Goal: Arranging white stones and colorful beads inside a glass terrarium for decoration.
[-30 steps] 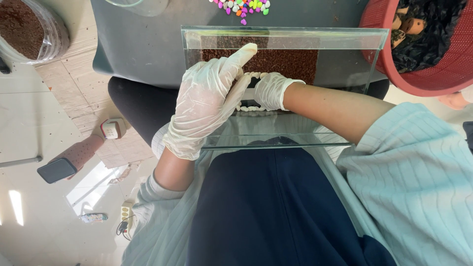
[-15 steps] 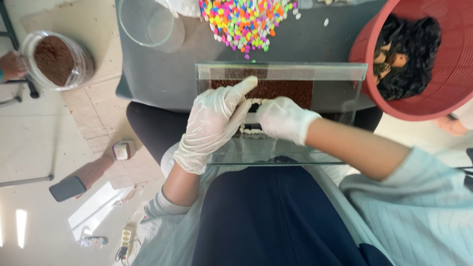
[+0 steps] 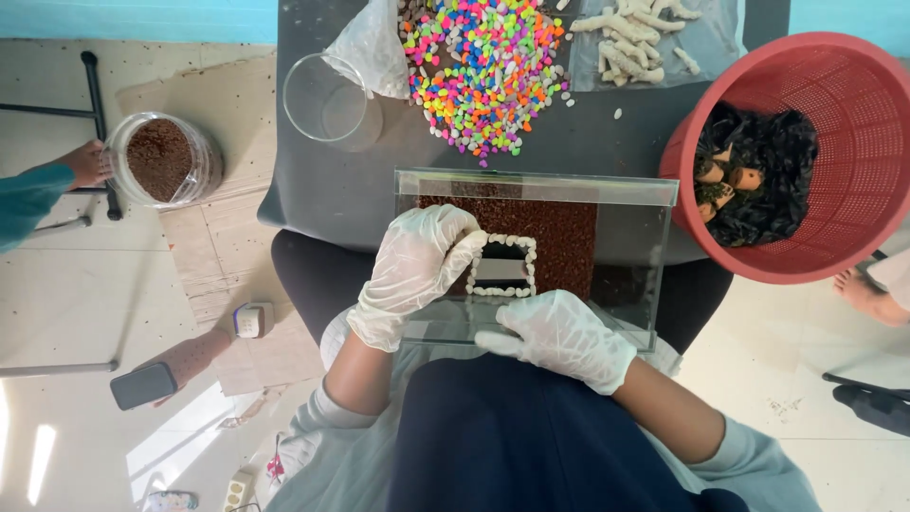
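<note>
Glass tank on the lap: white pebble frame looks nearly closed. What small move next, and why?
Probably nudge the left-side pebbles straight with the left hand, whose fingertips already rest at the white pebble frame's left edge. The right hand steadies the glass tank at its near wall, so it looks braced. The frame sits on brown gravel.

A clear glass tank (image 3: 626, 204), rectangular and open-topped, sits upright at the near edge of the dark table (image 3: 332, 190), overhanging it toward the person. Reddish-brown gravel (image 3: 564, 237) covers its middle floor, where small white pebbles (image 3: 500, 291) form a rectangular outline around a bare patch.
</note>
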